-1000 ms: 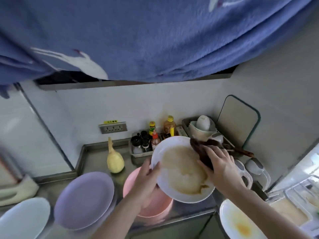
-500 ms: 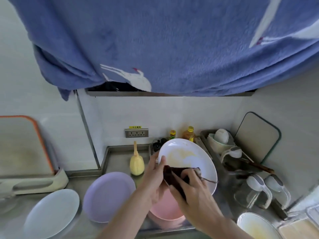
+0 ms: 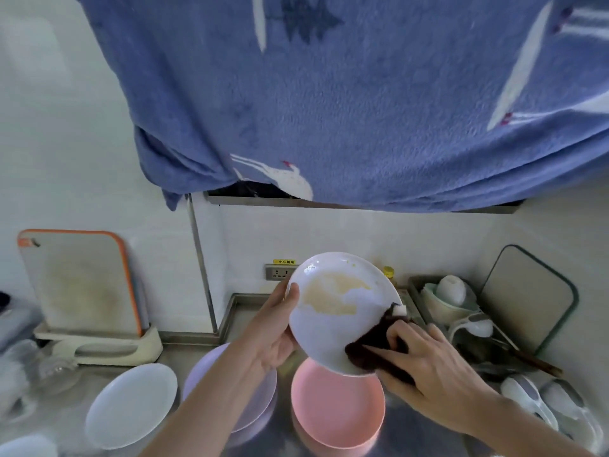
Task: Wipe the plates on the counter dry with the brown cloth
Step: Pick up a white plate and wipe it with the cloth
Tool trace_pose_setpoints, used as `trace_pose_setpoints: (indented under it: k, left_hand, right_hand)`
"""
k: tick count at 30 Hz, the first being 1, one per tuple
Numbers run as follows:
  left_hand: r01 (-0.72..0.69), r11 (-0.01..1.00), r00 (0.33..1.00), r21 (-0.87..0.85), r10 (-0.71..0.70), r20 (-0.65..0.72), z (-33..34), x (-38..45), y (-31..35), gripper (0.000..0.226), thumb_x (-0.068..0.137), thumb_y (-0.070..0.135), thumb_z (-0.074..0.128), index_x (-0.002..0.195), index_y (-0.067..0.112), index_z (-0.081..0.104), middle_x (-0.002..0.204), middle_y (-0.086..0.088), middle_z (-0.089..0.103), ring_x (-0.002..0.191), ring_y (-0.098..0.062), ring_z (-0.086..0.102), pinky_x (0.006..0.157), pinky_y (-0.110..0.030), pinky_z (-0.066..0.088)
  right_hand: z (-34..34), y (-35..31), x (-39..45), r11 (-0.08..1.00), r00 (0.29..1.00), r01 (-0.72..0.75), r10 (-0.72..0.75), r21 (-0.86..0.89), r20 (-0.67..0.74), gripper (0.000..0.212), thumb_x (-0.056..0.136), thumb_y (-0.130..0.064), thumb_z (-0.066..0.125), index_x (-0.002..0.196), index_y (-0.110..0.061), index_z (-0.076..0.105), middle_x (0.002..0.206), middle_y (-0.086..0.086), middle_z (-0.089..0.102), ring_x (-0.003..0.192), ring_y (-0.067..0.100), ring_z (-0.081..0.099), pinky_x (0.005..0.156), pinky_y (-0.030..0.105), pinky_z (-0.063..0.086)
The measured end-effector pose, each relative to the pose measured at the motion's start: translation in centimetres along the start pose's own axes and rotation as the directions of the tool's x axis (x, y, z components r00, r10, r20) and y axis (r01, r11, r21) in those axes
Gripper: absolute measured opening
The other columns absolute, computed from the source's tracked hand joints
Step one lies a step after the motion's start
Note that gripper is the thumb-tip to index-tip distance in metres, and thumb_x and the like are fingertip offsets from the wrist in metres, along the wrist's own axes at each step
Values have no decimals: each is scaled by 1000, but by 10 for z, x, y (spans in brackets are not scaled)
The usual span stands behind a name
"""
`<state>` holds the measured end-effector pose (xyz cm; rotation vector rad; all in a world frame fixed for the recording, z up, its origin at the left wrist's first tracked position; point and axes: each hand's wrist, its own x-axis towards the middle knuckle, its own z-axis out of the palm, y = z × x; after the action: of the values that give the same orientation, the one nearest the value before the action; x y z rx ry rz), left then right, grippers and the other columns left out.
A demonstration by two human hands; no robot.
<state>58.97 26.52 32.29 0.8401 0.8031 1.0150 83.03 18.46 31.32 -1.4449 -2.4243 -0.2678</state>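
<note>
1. Setting: steel counter point(image 3: 408, 433) against a white wall, blue fleece blanket point(image 3: 346, 103) hanging overhead
2. Step in hand: wiping the white plate point(image 3: 333, 328), which I hold tilted up above the counter; a tan smear covers its upper middle
3. My left hand point(image 3: 273, 334): grips the plate's left rim, thumb on the face, fingers curled behind
4. My right hand point(image 3: 438, 371): fingers bent, pressing the brown cloth point(image 3: 372, 347) onto the plate's lower right edge
5. Next move, as I judge it: sweep the cloth up across the smear, left grip kept firm so the plate does not slip
6. Count of plates on the counter: one pink stack point(image 3: 337, 410) directly under the held plate, one lilac plate point(image 3: 204, 374), one white plate at left point(image 3: 131, 405)
7. Cutting boards: two, one orange-rimmed point(image 3: 79, 282), one green-rimmed point(image 3: 527, 295)
</note>
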Motion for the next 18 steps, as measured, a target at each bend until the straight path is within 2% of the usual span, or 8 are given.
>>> trace_pose_setpoints:
  k: [2, 3, 6, 8, 10, 13, 16, 18]
  left_hand:
    - [-13, 1000, 1000, -21, 13, 9, 10, 3, -5, 35, 105, 31, 35, 138, 28, 48, 132, -9, 64, 119, -28, 63, 95, -51, 53]
    - [-10, 999, 1000, -37, 11, 12, 15, 4, -10, 36, 105, 30, 36, 139, 27, 47, 135, -11, 62, 123, -30, 60, 98, -51, 51]
    - [25, 998, 1000, -60, -24, 15, 28, 4, -22, 35, 105, 31, 36, 136, 26, 50, 133, -14, 63, 121, -32, 62, 88, -41, 57]
    - [68, 996, 998, -64, -67, 22, 31, 2, -28, 33, 104, 37, 38, 132, 29, 54, 126, -14, 69, 111, -28, 68, 82, -38, 58]
    - [85, 996, 996, -36, -85, 8, 31, 2, -29, 39, 98, 46, 48, 134, 31, 54, 124, -12, 70, 114, -25, 68, 89, -38, 56]
    - [102, 995, 995, -9, -102, -2, 31, 3, -34, 58, 87, 56, 60, 138, 31, 51, 127, -9, 69, 120, -23, 65, 107, -44, 47]
    - [75, 997, 997, 18, -75, 8, 33, -1, -42, 43, 90, 54, 56, 129, 35, 60, 126, -3, 71, 120, -19, 65, 109, -45, 45]
    - [30, 999, 1000, 34, -30, -9, 32, -6, -45, 38, 91, 47, 57, 127, 36, 61, 123, 0, 72, 117, -19, 67, 105, -43, 49]
  right_hand:
    - [7, -12, 4, 996, 998, 65, -65, 58, -3, 40, 92, -44, 51, 132, -44, 52, 87, -4, 47, 84, 9, 49, 80, 18, 29]
    - [12, -19, 6, 992, 996, 87, -86, 96, -13, 41, 94, -42, 49, 135, -43, 50, 87, -4, 48, 84, 10, 49, 81, 19, 33]
    - [26, -35, 17, 986, 995, 67, -56, 150, -79, 40, 96, -39, 44, 136, -39, 50, 89, -4, 49, 83, 10, 45, 85, 18, 33]
    - [33, -39, 25, 987, 992, 38, -19, 159, -123, 37, 98, -40, 40, 130, -34, 55, 91, -3, 49, 86, 14, 49, 89, 25, 38]
    - [37, -42, 32, 988, 988, 7, 17, 157, -153, 34, 98, -40, 38, 125, -30, 56, 92, -3, 49, 86, 17, 52, 87, 34, 44]
    - [38, -47, 46, 992, 973, -67, 88, 103, -214, 37, 95, -41, 40, 121, -25, 61, 88, 1, 54, 82, 22, 55, 80, 39, 49]
    - [37, -43, 58, 987, 967, -161, 152, -25, -206, 42, 91, -40, 41, 123, -23, 61, 91, 5, 57, 86, 27, 57, 81, 43, 47]
    - [37, -31, 64, 970, 959, -225, 204, -94, -198, 47, 90, -39, 38, 129, -22, 59, 91, 6, 55, 87, 28, 58, 83, 42, 44]
